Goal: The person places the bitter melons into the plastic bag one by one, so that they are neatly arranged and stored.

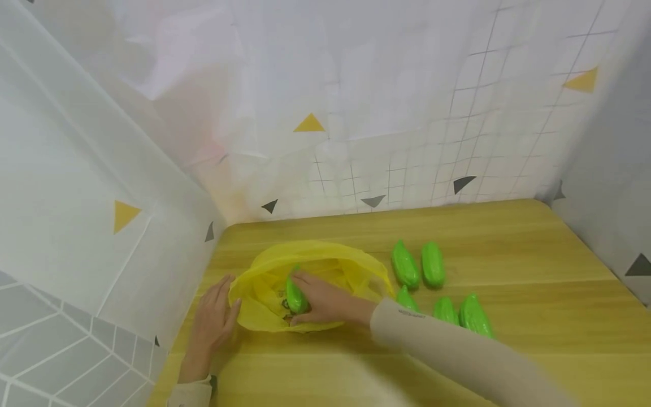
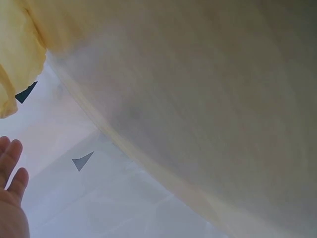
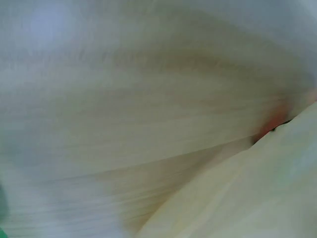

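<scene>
A yellow plastic bag [image 1: 310,249] lies on the table with its mouth spread wide. My right hand [image 1: 322,299] reaches into it and holds a shiny green, elongated vegetable [image 1: 296,294], fingers at the far end and thumb at the near end. Left of the bag, my left hand [image 1: 213,316] is beside the rim with its fingers loosely extended. In the left wrist view, the fingers [image 2: 10,161] stand apart from the yellow bag [image 2: 20,44]. Pale yellow bag film [image 3: 257,193] fills the lower right of the right wrist view, where the held vegetable is hidden.
Right of the bag, several more green vegetables [image 1: 433,264] lie in two rough rows on the wooden table [image 1: 559,271]. My right sleeve [image 1: 447,345] partly covers the nearer row. Patterned white walls [image 1: 386,102] enclose the table's back and sides.
</scene>
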Available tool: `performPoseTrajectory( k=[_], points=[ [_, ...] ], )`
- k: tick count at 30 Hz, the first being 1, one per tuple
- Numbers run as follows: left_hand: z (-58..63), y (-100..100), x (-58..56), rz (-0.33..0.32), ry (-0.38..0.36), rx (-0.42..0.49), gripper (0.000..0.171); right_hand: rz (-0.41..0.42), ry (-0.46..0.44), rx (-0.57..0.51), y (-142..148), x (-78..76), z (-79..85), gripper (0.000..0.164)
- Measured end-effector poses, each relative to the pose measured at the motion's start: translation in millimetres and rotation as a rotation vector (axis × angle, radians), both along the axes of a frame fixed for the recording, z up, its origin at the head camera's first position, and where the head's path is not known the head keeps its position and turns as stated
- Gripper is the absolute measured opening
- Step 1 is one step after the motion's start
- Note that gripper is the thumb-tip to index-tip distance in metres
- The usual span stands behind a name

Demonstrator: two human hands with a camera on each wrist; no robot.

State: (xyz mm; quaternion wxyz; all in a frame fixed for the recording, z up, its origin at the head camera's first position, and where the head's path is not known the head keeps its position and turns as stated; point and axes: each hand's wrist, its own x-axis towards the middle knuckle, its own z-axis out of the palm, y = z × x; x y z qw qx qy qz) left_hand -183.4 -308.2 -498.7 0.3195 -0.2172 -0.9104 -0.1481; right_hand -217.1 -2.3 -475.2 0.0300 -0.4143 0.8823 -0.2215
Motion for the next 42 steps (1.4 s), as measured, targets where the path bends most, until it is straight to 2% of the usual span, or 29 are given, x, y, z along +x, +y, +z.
performPoseTrajectory(
  k=[7, 14, 19, 25, 32, 42],
  points=[
    [-0.6, 0, -0.3, -0.003, 0.011, 0.007, 0.052, 0.029, -0.046, -0.034, 4, 14.2, 7.1, 0.103],
    [-0.9, -1, -0.2, 0.010, 0.003, -0.001, 0.052, 0.030, -0.039, -0.067, 12, 17.1, 15.9, 0.103],
    [-0.5, -1, 0.0, 0.020, -0.003, -0.005, 0.052, 0.045, -0.031, -0.131, 24, 14.5, 34.6, 0.101],
    [-0.4, -1, 0.3, 0.015, 0.003, 0.004, 0.052, 0.025, -0.034, -0.136, 47, 14.5, 60.9, 0.099],
    [1.4, 0, 1.3, 0.012, -0.003, 0.008, 0.052, -0.012, 0.057, -0.108, 70, 16.9, 78.0, 0.099],
    [0.7, -1, -1.0, 0.006, 0.004, 0.011, 0.051, -0.042, 0.140, -0.187, 103, 11.5, 94.9, 0.100]
  ],
)
